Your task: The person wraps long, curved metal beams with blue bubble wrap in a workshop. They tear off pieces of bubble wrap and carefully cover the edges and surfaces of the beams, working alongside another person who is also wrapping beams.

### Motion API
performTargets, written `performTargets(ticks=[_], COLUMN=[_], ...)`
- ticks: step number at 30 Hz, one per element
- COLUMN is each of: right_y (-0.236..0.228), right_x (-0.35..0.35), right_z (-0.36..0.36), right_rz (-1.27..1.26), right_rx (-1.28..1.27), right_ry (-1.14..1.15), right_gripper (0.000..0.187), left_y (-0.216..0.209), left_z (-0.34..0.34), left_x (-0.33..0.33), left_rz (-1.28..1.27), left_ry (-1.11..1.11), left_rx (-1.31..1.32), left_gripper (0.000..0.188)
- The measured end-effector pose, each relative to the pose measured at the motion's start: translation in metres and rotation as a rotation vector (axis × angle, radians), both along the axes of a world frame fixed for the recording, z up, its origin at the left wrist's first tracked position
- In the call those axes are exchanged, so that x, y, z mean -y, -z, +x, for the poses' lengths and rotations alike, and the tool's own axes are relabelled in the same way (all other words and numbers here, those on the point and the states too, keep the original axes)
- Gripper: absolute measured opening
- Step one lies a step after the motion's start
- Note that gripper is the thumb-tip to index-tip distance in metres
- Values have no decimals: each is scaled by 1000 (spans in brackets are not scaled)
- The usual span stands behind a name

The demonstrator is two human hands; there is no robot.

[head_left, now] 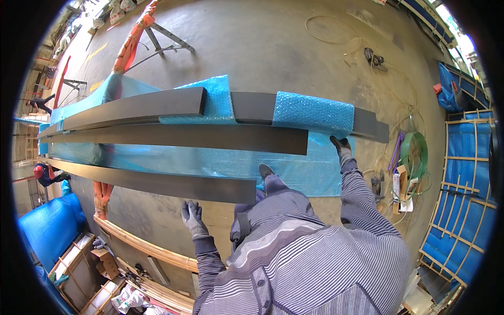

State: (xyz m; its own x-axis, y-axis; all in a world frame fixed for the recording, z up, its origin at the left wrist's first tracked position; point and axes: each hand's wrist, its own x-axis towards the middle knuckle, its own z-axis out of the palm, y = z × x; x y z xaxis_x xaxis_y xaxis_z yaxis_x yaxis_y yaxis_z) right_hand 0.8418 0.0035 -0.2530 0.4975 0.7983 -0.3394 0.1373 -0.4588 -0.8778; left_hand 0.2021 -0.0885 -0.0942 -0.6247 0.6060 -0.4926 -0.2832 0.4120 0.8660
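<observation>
Long dark flat bars run from the far left toward the right at waist level. The nearest dark bar (210,186) passes just beyond my left hand (194,218), which is in a grey glove, fingers apart and holding nothing. A middle dark bar (252,138) lies farther off. Around the far bars (253,106) a blue bubble wrap strip (313,113) is folded, and my gloved right hand (343,149) grips its near lower edge; the fingertips are partly hidden. Another bubble wrap piece (218,100) sits farther left. Blue sheeting (304,168) spreads beneath the bars.
An orange-wrapped trestle (131,44) on metal legs supports the far left side. Green strapping coils (415,152) and a cardboard box (401,181) are at right. Blue-covered wooden frames (451,205) line the right edge. Timber (147,244) lies lower left. Two people are at far left.
</observation>
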Motion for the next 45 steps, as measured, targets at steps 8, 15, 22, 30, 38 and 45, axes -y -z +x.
performTargets(ticks=[8, 15, 22, 30, 38, 45], right_y=[-86, -61, 10, -16, 26, 85], right_x=[14, 13, 7, 43, 46, 121], right_z=[-32, -41, -94, -90, -135, -171], right_rz=[-65, -116, -241, -173, -533, -355], right_rx=[-386, -266, -351, -350, 299, 36], right_ry=[39, -5, 202, 15, -216, -759], right_gripper=[41, 37, 25, 22, 41, 41], left_y=[-40, 22, 90, 165, 146, 17], left_z=[73, 139, 195, 163, 143, 151], left_x=[-74, -120, -173, -174, -186, -100], left_rz=[204, 34, -179, 110, -204, -77], left_ry=[224, 500, 357, 1300, 1109, 630], left_rx=[116, 560, 763, -68, 422, 742], left_gripper=[50, 61, 42, 50, 43, 35])
